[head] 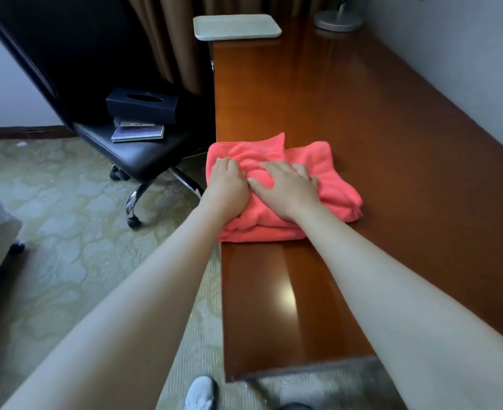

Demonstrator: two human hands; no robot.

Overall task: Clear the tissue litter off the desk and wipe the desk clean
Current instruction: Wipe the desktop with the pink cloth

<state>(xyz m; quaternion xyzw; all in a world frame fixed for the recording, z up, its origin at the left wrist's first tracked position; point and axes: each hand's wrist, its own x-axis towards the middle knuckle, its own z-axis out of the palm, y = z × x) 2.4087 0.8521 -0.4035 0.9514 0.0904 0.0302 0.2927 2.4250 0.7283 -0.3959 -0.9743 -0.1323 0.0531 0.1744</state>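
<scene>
A bunched pink cloth (330,184) lies on the glossy brown desk (377,119), at its left edge. Both of my hands lie on top of the cloth, side by side. My left hand (228,184) presses on the cloth's left part, with its fingers bent into the folds. My right hand (288,186) lies flatter on the middle of the cloth, fingers spread and pointing left. No tissue litter shows on the desk.
A pale tray (236,26) sits at the desk's far left corner and a lamp base (337,20) at the back by the wall. Left of the desk a black office chair (143,155) carries a dark tissue box (142,105) and booklets (137,131).
</scene>
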